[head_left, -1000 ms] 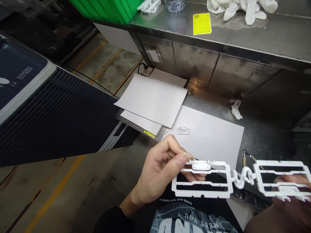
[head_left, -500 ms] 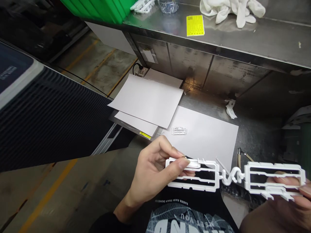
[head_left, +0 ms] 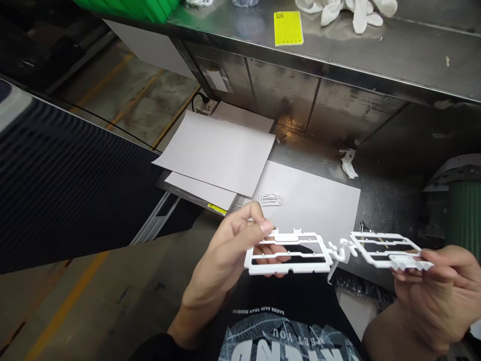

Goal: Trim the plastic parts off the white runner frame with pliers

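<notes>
A white moulded plastic piece [head_left: 289, 250], two open rectangular frames joined by a twisted runner [head_left: 340, 249], is held in front of my chest. My left hand [head_left: 229, 255] pinches the left frame at its upper left corner, thumb on top. My right hand [head_left: 436, 291] grips the right frame [head_left: 387, 246] at its far end. The piece lies nearly flat, tilted away from me. On the white sheet [head_left: 311, 205] beyond it rests a small clear plastic part [head_left: 270, 200].
Further white sheets [head_left: 218, 150] overlap at the left of the low metal surface. A steel bench [head_left: 376, 45] above carries a yellow label [head_left: 288, 28], white gloves [head_left: 345, 10] and a green crate [head_left: 128, 7]. A dark ribbed machine [head_left: 67, 185] stands at left; pliers [head_left: 366, 228] lie behind the frame.
Both hands have tipped the joined frames from facing me to lying almost flat and moved them slightly left and up. The view has shifted, bringing my right hand fully into sight.
</notes>
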Available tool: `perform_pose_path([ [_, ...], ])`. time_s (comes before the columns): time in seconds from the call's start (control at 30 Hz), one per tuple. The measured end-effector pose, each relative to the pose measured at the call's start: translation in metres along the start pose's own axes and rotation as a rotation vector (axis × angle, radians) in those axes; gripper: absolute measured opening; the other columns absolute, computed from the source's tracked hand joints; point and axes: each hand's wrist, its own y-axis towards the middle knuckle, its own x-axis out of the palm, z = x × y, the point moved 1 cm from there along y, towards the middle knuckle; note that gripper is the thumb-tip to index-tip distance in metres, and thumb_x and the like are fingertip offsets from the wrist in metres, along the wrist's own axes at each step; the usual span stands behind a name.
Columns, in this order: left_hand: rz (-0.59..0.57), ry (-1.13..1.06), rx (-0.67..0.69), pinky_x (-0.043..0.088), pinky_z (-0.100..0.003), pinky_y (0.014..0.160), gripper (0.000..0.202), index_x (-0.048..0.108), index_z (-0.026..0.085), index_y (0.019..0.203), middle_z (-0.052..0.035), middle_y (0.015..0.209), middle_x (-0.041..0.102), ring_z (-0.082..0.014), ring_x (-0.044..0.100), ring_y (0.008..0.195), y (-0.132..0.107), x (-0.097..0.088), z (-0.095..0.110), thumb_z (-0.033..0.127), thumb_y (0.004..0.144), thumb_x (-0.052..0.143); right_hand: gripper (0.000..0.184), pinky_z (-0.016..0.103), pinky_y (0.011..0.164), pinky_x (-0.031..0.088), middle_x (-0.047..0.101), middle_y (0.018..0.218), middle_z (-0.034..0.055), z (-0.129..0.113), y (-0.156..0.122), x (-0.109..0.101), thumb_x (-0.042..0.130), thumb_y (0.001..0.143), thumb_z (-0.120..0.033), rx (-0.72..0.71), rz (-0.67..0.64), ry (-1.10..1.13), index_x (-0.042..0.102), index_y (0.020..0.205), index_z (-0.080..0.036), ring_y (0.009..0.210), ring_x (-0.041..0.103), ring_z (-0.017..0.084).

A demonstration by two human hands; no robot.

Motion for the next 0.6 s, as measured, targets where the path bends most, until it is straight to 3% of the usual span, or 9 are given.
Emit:
perform_pose_path([
  [0.23, 0.017, 0.026, -0.015, 0.053, -0.015, 0.043, 0.033, 0.048, 0.019, 0.074, 0.0014, 0.056, 0.07, -0.0123, 0.067, 0.045, 0.001, 0.0, -0.001, 0.035, 0.089, 0.073, 0.033, 0.029, 0.024, 0.046, 0.062, 0.051, 0.0009, 0.001, 0.0, -0.002, 0.096, 0.064, -0.039, -0.045, -0.017, 0.029, 0.071, 0.069, -0.018, 0.032, 0.054, 0.019],
  [0.4, 0.065, 0.202, 0.236, 0.059, -0.017, 0.053, 0.016, 0.059, 0.02, 0.085, 0.0009, 0.076, 0.076, -0.0109, 0.071, 0.06, -0.003, 0.0, -0.001, 0.029, 0.093, 0.07, 0.024, 0.03, 0.027, 0.049, 0.069, 0.054, 0.0029, -0.004, 0.004, 0.006, 0.091, 0.062, -0.03, -0.155, -0.031, 0.012, 0.071, 0.069, -0.02, 0.037, 0.059, 0.021],
  [0.5, 0.041, 0.289, 0.31, 0.062, -0.02, 0.056, 0.013, 0.062, 0.022, 0.09, 0.0013, 0.091, 0.076, -0.0134, 0.075, 0.07, -0.003, -0.002, -0.003, 0.028, 0.091, 0.073, 0.027, 0.032, 0.035, 0.055, 0.067, 0.051, 0.0006, -0.006, 0.0, 0.009, 0.093, 0.056, -0.026, -0.201, 0.02, 0.002, 0.067, 0.063, -0.021, 0.042, 0.063, 0.021],
  [0.6, 0.103, 0.384, 0.396, 0.065, -0.021, 0.067, 0.013, 0.068, 0.024, 0.093, 0.0003, 0.094, 0.076, -0.0164, 0.075, 0.088, -0.006, -0.002, -0.007, 0.028, 0.087, 0.078, 0.026, 0.033, 0.043, 0.058, 0.069, 0.055, -0.0011, -0.009, -0.008, 0.007, 0.091, 0.058, -0.023, -0.239, 0.027, 0.004, 0.066, 0.066, -0.022, 0.046, 0.064, 0.02],
])
